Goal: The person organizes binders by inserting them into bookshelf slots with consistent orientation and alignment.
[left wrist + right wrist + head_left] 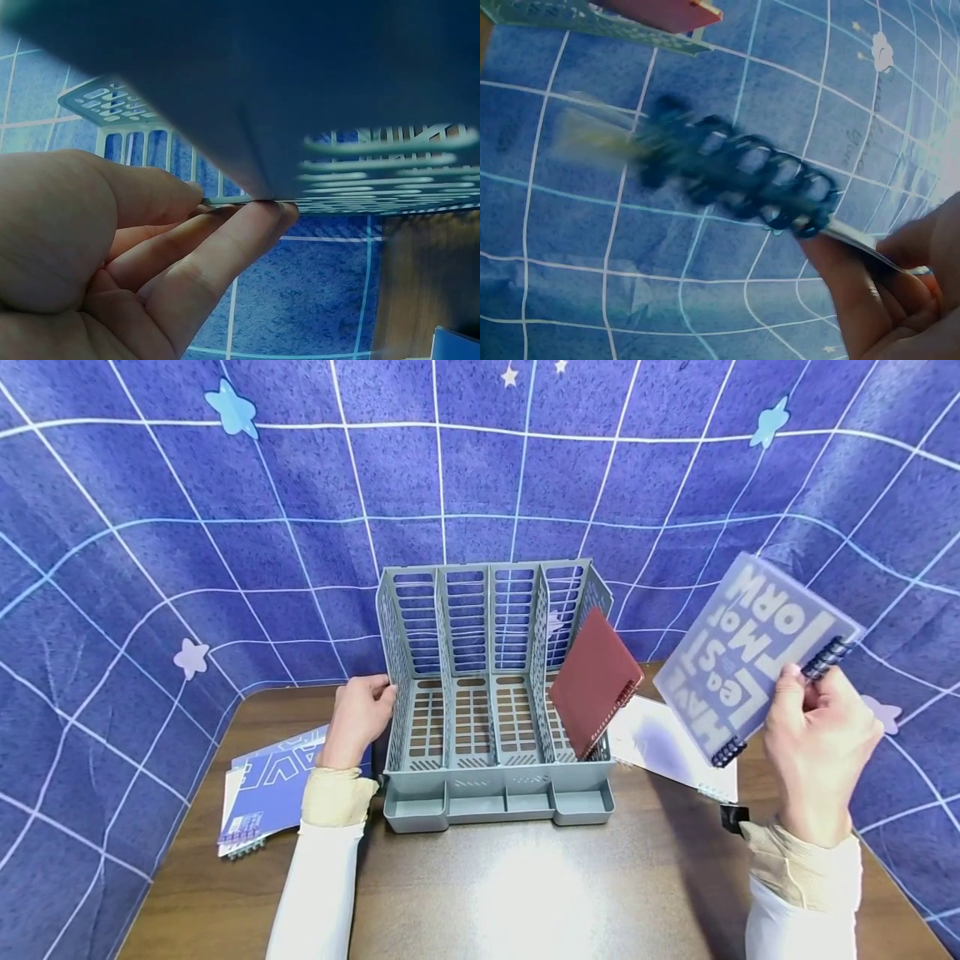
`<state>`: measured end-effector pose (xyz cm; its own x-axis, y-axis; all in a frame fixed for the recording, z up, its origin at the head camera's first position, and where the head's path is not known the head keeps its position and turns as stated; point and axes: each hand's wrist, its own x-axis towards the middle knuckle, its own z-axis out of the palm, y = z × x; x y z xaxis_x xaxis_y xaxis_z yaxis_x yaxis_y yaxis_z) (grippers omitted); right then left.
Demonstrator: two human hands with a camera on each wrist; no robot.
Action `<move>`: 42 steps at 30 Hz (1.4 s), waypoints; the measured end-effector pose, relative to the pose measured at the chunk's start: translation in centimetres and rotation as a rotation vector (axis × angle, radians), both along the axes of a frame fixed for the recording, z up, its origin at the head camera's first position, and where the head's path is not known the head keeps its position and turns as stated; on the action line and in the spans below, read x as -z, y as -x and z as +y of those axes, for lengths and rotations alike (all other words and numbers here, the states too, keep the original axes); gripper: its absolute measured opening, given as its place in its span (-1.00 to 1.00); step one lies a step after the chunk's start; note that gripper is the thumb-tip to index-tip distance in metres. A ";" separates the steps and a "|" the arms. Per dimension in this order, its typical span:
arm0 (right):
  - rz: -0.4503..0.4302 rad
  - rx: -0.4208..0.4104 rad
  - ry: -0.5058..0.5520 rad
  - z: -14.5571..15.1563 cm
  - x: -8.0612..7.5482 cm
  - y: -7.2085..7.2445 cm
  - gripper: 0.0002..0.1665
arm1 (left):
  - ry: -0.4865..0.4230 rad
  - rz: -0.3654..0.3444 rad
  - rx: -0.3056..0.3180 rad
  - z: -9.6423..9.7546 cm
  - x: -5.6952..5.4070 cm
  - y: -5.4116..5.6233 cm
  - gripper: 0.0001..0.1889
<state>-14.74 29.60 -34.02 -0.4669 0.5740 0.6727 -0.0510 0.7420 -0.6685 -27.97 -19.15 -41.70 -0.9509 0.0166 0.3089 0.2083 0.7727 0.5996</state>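
A grey file organizer [468, 774] with upright dividers stands on the table. At its left wall, my left hand [362, 714] pinches the edge between thumb and fingers, which the left wrist view shows up close. My right hand [821, 747] grips a purple-grey spiral notebook [750, 652] by its bound edge, raised off the table to the right of the organizer. Its black coil [742, 169] is blurred in the right wrist view. A dark red spiral notebook [596, 681] leans tilted in the organizer's rightmost slot, binding toward me.
Several blue and white notebooks [273, 781] lie stacked left of the organizer, partly behind my left arm. A white notebook [652, 739] lies on the wooden table [465, 885] at the right, below the raised one. Blue gridded cloth [480, 477] hangs behind.
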 end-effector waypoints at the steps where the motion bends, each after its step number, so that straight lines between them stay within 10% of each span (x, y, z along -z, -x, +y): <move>1: 0.042 0.009 0.009 -0.1 0.0 0.0 -0.62 | 0.002 0.002 0.000 0.0 0.0 0.0 -0.79; 19: 0.449 -0.041 0.270 -5.5 -1.3 0.0 -0.65 | 0.011 0.011 -0.006 -0.1 -0.1 0.1 -0.80; 42: 0.292 -0.132 0.213 -8.7 2.4 2.0 -0.64 | -0.017 -0.035 -0.018 -0.3 0.1 0.1 -0.75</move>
